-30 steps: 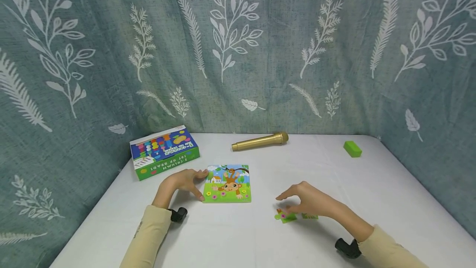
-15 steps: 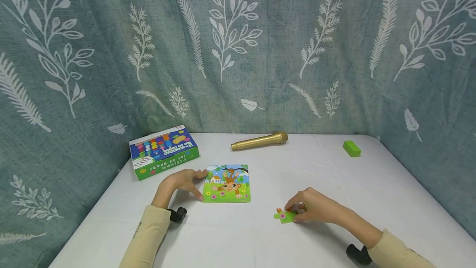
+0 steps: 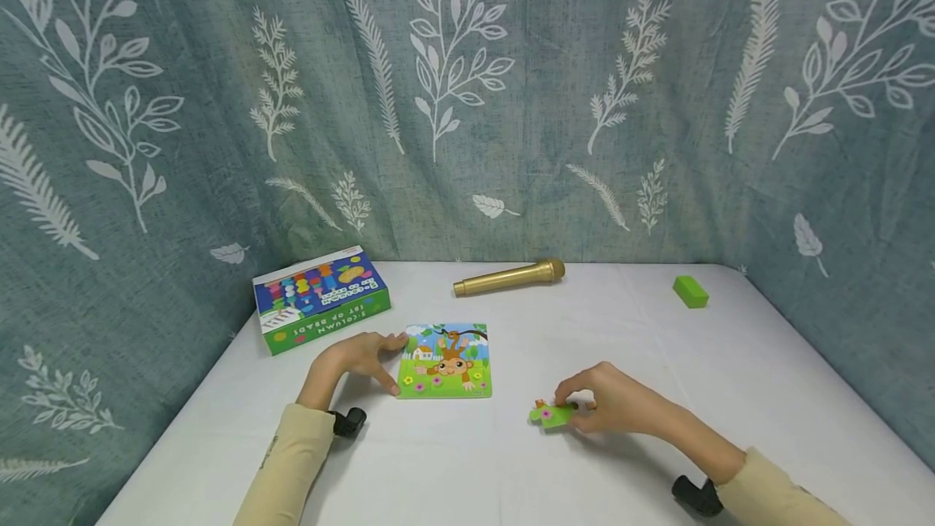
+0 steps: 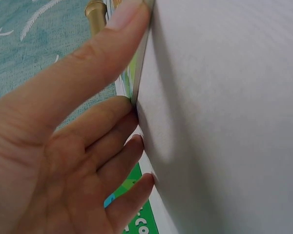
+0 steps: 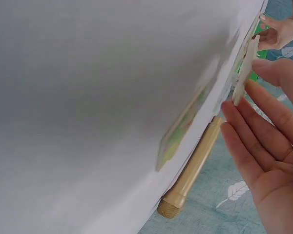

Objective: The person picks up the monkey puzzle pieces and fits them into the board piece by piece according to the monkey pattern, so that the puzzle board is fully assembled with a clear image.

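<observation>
A square monkey picture puzzle (image 3: 445,372) lies flat on the white table. Along its left edge rest the thumb and fingertips of my left hand (image 3: 363,357), spread apart; the left wrist view shows this hand (image 4: 83,141) touching the edge. My right hand (image 3: 617,400) pinches a green puzzle piece (image 3: 551,415) with a pink flower, right of the puzzle and nearer me. In the right wrist view the thumb and fingers hold this piece (image 5: 245,73) by its edge, off the table. Another puzzle piece (image 5: 180,131) lies on the table there, hidden by the hand in the head view.
A blue and green bead-set box (image 3: 321,299) lies at the back left. A gold microphone (image 3: 509,278) lies at the back middle, and a green block (image 3: 691,291) at the back right. A patterned curtain (image 3: 467,104) hangs behind the table.
My right hand came down onto the flowered puzzle piece, took hold of it, and has moved it slightly left and up. My left hand and the monkey puzzle stay in place.
</observation>
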A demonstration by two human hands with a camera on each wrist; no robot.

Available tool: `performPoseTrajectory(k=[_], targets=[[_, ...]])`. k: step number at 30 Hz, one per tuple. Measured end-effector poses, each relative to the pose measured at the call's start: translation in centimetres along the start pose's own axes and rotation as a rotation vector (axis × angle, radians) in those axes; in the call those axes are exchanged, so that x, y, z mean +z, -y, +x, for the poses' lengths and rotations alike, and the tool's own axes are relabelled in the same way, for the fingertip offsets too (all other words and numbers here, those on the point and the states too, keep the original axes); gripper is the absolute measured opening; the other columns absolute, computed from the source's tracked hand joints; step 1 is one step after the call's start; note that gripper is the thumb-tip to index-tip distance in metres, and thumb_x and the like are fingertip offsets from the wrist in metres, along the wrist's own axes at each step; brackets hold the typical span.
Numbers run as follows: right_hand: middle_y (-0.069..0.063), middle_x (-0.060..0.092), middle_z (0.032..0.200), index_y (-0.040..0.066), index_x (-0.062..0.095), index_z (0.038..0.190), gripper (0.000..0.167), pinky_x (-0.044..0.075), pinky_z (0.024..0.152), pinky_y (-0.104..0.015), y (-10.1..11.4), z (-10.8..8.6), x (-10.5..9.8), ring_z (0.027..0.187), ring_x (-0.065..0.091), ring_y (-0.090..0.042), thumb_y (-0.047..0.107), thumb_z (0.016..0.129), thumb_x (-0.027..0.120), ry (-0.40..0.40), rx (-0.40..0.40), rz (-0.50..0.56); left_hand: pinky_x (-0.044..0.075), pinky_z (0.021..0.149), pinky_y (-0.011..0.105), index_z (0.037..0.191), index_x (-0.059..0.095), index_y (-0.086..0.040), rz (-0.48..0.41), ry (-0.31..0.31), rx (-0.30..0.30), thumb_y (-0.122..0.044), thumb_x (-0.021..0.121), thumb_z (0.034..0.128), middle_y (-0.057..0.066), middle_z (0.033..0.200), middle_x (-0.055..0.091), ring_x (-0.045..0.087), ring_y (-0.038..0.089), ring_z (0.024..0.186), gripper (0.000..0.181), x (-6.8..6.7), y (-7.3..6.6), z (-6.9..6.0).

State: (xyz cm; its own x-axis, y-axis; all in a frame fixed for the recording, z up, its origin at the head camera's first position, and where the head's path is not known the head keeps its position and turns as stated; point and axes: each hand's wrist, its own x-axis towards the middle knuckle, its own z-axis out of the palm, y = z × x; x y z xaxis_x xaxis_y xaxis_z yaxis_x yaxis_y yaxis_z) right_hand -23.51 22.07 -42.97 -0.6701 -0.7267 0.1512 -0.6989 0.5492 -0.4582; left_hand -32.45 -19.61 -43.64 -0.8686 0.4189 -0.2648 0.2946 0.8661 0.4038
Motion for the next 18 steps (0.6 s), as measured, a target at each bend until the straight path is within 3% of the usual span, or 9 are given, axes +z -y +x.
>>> performPoseTrajectory(k=[5,18], targets=[[0.007,0.070,0.104,0.019,0.074,0.097,0.021,0.054,0.086,-0.037,0.5,0.9,0.2,0.105,0.065,-0.016,0.008,0.078,0.076,-0.034,-0.012,-0.037,0.024,0.113,0.053,0.147,0.041,-0.016,-0.002,0.002,0.004,-0.041,0.088,0.0648,0.011,0.153,0.034,0.028,0.036,0.140,0.098,-0.1,0.0,0.0],[0.008,0.071,0.097,0.014,0.074,0.097,0.019,0.056,0.082,-0.041,1.7,4.8,1.7,0.094,0.066,-0.011,0.008,0.080,0.075,-0.137,-0.076,-0.002,0.023,0.113,0.052,0.148,0.040,-0.018,-0.005,0.005,-0.004,-0.041,0.088,0.0648,0.010,0.153,0.033,0.027,0.035,0.141,0.098,0.1,0.2,0.0]])
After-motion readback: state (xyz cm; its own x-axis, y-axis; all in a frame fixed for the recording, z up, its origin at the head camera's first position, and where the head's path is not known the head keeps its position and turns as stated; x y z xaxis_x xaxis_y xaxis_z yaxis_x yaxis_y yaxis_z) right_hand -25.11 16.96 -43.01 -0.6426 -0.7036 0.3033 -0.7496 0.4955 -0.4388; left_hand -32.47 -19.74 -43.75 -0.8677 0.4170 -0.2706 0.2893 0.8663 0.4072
